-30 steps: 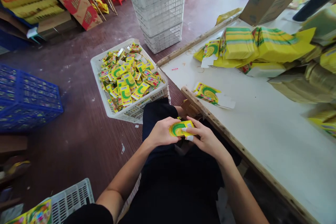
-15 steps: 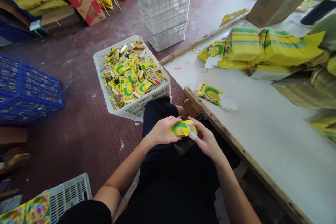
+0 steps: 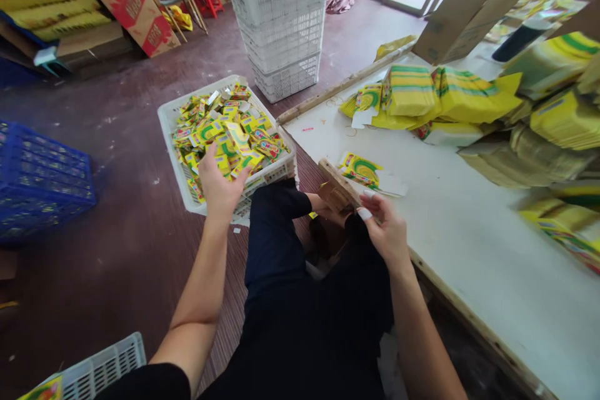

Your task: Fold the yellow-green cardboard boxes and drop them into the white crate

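My left hand (image 3: 220,186) is over the near side of a white plastic basket (image 3: 185,199), thumb and fingers spread and nothing gripped. The basket is heaped with small yellow and green printed boxes (image 3: 209,131). One pale yellow box (image 3: 238,136) lies or drops just beyond my fingertips; I cannot tell which. My right hand (image 3: 388,232) is at the wooden edge of the white table, thumb and forefinger apart, with white coverings on their tips. Close to it on the table lies a flattened yellow carton (image 3: 360,170) with white flaps.
Bundles of flat yellow cartons (image 3: 410,90) lie on the table (image 3: 469,225), with an open cardboard box (image 3: 462,25) behind. Stacked white crates (image 3: 285,31) stand beyond the basket. A blue crate (image 3: 44,181) is on the floor at left, and another white crate (image 3: 103,365) at lower left.
Both hands held a small yellow box over my lap before. My left hand has moved left to the basket and let the box go; my right hand has shifted right to the table edge.
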Demonstrator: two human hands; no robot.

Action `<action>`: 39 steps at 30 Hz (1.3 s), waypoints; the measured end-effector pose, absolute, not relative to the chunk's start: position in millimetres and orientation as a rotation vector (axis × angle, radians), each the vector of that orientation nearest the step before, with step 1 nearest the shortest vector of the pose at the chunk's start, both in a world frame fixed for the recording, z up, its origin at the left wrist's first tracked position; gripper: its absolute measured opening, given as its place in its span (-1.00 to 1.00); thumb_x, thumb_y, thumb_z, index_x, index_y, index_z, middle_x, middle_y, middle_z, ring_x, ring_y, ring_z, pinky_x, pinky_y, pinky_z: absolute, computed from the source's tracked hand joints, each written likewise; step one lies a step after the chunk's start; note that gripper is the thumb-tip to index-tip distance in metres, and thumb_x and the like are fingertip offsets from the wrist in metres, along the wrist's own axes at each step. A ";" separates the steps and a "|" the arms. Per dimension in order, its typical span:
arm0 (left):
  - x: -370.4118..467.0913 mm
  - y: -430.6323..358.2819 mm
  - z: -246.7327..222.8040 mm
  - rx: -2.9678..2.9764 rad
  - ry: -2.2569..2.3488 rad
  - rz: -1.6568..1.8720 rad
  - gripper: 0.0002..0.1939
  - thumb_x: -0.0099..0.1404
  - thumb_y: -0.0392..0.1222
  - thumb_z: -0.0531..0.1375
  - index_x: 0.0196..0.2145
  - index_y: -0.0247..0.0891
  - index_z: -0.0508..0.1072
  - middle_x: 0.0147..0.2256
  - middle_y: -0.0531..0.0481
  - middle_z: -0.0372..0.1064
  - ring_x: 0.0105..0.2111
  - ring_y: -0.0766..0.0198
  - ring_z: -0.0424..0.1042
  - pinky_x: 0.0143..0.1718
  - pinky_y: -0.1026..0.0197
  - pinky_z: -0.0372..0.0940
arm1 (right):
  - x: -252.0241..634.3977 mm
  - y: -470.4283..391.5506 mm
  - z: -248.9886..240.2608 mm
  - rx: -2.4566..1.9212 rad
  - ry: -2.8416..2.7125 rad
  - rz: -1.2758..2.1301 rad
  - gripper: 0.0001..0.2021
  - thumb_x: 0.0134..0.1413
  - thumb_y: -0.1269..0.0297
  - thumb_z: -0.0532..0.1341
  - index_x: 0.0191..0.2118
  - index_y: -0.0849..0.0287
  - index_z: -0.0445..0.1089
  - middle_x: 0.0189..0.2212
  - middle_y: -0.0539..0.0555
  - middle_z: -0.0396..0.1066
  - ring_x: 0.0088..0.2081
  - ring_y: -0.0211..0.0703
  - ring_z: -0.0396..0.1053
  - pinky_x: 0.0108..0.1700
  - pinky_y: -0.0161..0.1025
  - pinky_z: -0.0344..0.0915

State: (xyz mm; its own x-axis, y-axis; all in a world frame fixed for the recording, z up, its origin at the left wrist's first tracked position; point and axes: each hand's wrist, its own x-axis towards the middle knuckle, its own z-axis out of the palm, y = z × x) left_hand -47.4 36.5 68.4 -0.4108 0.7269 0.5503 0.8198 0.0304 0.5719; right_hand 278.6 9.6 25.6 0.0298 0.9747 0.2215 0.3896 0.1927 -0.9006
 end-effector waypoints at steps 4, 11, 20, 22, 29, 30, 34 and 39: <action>-30.9 12.6 32.2 -1.988 -2.308 -1.286 -0.38 0.08 -0.05 0.32 0.07 -0.25 0.28 0.03 -0.23 0.33 0.08 -0.04 0.32 0.15 -0.13 0.19 | 295.2 44.7 25.6 -1.556 -1.551 0.461 -0.72 0.01 0.29 0.18 -0.10 0.17 0.36 -0.19 0.19 0.50 -0.17 0.03 0.47 -0.07 0.05 0.41; 1.7 -20.5 -7.7 -2.297 -2.626 -1.253 -0.41 0.12 -0.07 0.28 0.10 -0.23 0.28 0.06 -0.25 0.32 0.11 -0.03 0.31 0.05 -0.12 0.30 | 296.1 87.1 0.2 -1.838 -1.715 0.212 -0.70 -0.17 0.49 0.13 -0.22 0.17 0.38 -0.29 0.20 0.44 -0.22 0.07 0.35 -0.11 0.02 0.34; 26.0 -14.9 14.9 -2.612 -2.600 -1.440 -0.54 0.12 -0.12 0.30 -0.01 -0.22 0.40 -0.03 -0.17 0.43 -0.01 0.07 0.42 0.03 -0.07 0.30 | 292.6 76.9 12.6 -1.762 -1.441 0.238 -0.62 -0.22 0.45 0.14 -0.17 0.12 0.14 -0.39 0.02 0.25 -0.32 -0.05 0.31 -0.19 -0.05 0.34; 40.3 -19.2 17.1 -2.769 -2.618 -1.575 -0.47 0.08 -0.05 0.35 0.00 -0.21 0.40 -0.02 -0.19 0.43 -0.01 0.05 0.42 0.01 -0.06 0.31 | 285.1 63.3 24.6 -1.657 -1.354 0.297 -0.60 -0.16 0.40 0.17 -0.13 0.09 0.08 -0.40 -0.03 0.21 -0.36 -0.11 0.32 -0.27 -0.13 0.36; 89.7 -22.6 31.6 -2.582 -2.220 -2.923 -0.01 -0.23 0.51 0.25 0.04 -0.18 0.33 0.01 -0.24 0.38 0.05 -0.08 0.35 0.01 -0.05 0.31 | 226.9 -17.8 46.5 -1.231 -1.559 0.982 -0.52 -0.08 0.35 0.22 -0.01 0.03 0.08 -0.37 -0.04 0.27 -0.42 -0.20 0.32 -0.40 -0.26 0.34; 93.2 -21.2 35.4 -2.289 -2.217 -3.120 -0.07 -0.15 0.56 0.15 -0.01 -0.19 0.35 -0.06 -0.21 0.41 0.00 -0.05 0.39 -0.01 -0.05 0.32 | 219.3 -26.6 47.2 -1.152 -1.567 1.146 -0.50 -0.07 0.36 0.22 0.02 0.02 0.06 -0.38 -0.05 0.27 -0.43 -0.21 0.32 -0.43 -0.28 0.33; 97.3 -16.8 49.3 -1.401 -2.203 -3.511 -0.33 0.11 0.51 -0.07 -0.27 -0.18 0.31 -0.41 -0.01 0.33 -0.33 0.17 0.44 -0.21 0.04 0.39 | 201.9 -44.4 49.0 -0.976 -1.481 1.497 -0.48 -0.05 0.33 0.23 0.05 0.02 0.06 -0.36 -0.04 0.29 -0.41 -0.23 0.31 -0.39 -0.29 0.31; 96.5 -15.7 48.9 -1.223 -2.270 -3.395 -0.51 0.11 0.35 0.12 -0.45 -0.16 0.19 -0.56 0.13 0.10 -0.56 0.36 0.23 -0.41 0.23 0.33 | 196.5 -44.5 43.9 -1.004 -1.406 1.603 -0.52 -0.10 0.23 0.32 -0.04 0.04 0.17 -0.37 -0.05 0.28 -0.37 -0.22 0.28 -0.38 -0.30 0.26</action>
State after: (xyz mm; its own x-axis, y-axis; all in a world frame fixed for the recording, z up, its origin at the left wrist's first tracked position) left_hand 96.5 -15.7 48.9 -0.3160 0.9365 -0.1520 -0.4985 -0.0276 0.8665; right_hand 196.5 -44.5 43.9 -0.3976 0.9147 -0.0728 -0.0465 -0.0994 -0.9940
